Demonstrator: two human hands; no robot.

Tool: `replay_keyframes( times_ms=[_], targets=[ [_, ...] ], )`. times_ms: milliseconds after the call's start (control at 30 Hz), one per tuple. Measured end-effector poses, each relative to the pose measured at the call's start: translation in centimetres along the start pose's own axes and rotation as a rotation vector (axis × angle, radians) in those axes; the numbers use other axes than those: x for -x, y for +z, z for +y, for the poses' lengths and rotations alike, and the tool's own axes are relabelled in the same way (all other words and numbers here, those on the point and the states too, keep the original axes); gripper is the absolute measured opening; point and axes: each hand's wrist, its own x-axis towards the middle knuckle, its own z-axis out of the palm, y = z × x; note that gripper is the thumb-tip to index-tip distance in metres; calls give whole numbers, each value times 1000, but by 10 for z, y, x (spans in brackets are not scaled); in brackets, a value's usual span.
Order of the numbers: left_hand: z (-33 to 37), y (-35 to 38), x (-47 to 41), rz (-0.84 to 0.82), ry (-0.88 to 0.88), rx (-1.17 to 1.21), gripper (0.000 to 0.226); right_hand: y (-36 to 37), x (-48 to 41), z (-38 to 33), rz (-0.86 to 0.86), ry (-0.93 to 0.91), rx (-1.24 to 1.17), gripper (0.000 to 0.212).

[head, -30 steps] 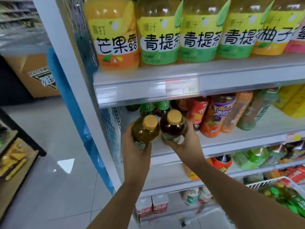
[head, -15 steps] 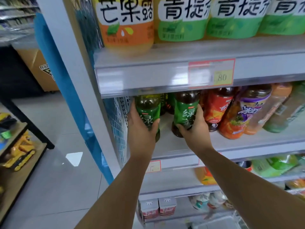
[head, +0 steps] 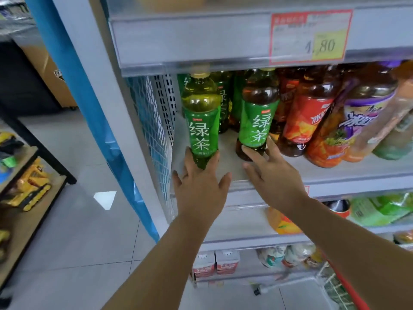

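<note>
Store drinks shelf (head: 228, 151): my left hand (head: 201, 191) and right hand (head: 277, 180), fingers (head: 253, 154) spread wide and gripping nothing, touch the bases of the pale green-tea bottle (head: 202, 121) and the dark green-tea bottle (head: 257, 121), both upright, left of a red-labelled bottle (head: 306, 121).

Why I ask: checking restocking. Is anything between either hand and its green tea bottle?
Nothing visible: the left hand touches the left bottle at its base, the right hand reaches the right bottle likewise.
</note>
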Motion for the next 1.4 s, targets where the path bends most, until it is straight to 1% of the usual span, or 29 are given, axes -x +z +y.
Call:
replay_keyframes(
  times_ms=[100, 233, 367, 500, 600, 667, 733, 800, 867, 933, 1000, 1133, 1200, 1267, 1300, 1333, 1400],
  targets=[
    [-2, -2, -20, -56, -18, -33, 58, -2, -11, 4, -73, -4, 39, 47],
    [-9, 1, -53, -50, -41, -76, 59, 1, -17, 8, -142, 9, 84, 51],
    [-15, 4, -92, -44, -61, -9, 61, 3, -16, 8, -122, 7, 112, 51],
    [-28, 7, -117, -22, -20, 64, 64, 3, -17, 7, -126, 0, 136, 51],
    [-26, 3, -115, -19, -10, 155, 64, 6, -16, 10, -109, 6, 114, 50],
    [-11, -3, -98, 18, -4, 187, 61, 4, -12, 10, -28, -42, 43, 46],
    [8, -6, -66, 126, 92, 200, 54, 0, 1, 16, 87, -122, -63, 42],
    [27, -1, -29, 289, 299, 275, 42, -5, 24, 28, 181, -171, -148, 31],
    [46, 16, 2, 355, 469, 407, 33, -11, 55, 46, 225, -171, -188, 23],
    [67, 41, 28, 296, 515, 504, 26, -18, 91, 73, 224, -125, -209, 21],
    [89, 72, 49, 190, 490, 561, 23, -22, 129, 106, 185, -13, -229, 22],
    [128, 147, 91, -71, 398, 558, 21, -20, 214, 177, 128, 268, -183, 23],
    [144, 184, 109, -171, 397, 523, 19, -18, 254, 210, 98, 378, -119, 20],
    [160, 216, 121, -256, 445, 495, 21, -15, 288, 240, 21, 496, -50, 20],
    [168, 231, 124, -301, 476, 481, 26, -14, 303, 254, -32, 568, -24, 22],
    [175, 244, 127, -342, 501, 464, 31, -12, 316, 268, -92, 647, -11, 25],
    [189, 265, 129, -416, 511, 423, 31, -6, 336, 292, -219, 809, -30, 34]
  ],
)
